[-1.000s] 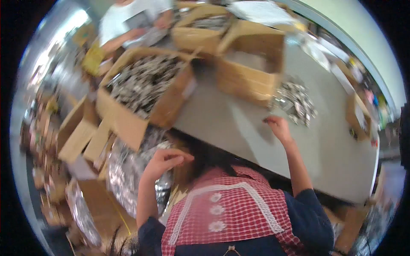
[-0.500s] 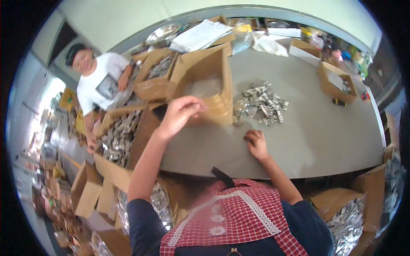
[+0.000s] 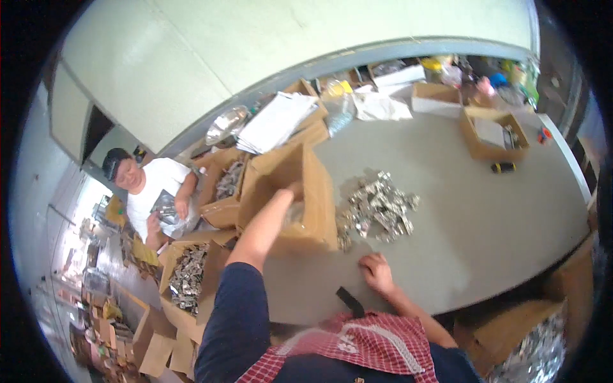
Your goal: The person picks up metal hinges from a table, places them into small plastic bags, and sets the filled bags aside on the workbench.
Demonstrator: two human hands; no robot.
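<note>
My left hand (image 3: pixel 292 191) is down inside an open cardboard box (image 3: pixel 321 204) on the table. Its fingers are hidden behind the box wall and blurred. On the tabletop, near the front edge, rests my right hand (image 3: pixel 377 271) with its fingers curled in. What it holds, if anything, cannot be made out. Just beyond it lies a loose heap of small shiny metal hardware pieces (image 3: pixel 382 207), to the right of the box. Something clear and plastic-like shows inside the box beside my left forearm.
Another cardboard box with metal pieces (image 3: pixel 186 279) stands at the left, near a person in a white shirt (image 3: pixel 163 191) holding a plastic bag. Papers (image 3: pixel 278 121) and smaller boxes line the table's back. A yellow-black object (image 3: pixel 503 168) lies at the right. A box with silvery bags stands lower right.
My left hand has gone from above the box's near side down into it. My right hand stays on the table. The view has shifted, and the other person now has both hands at a bag.
</note>
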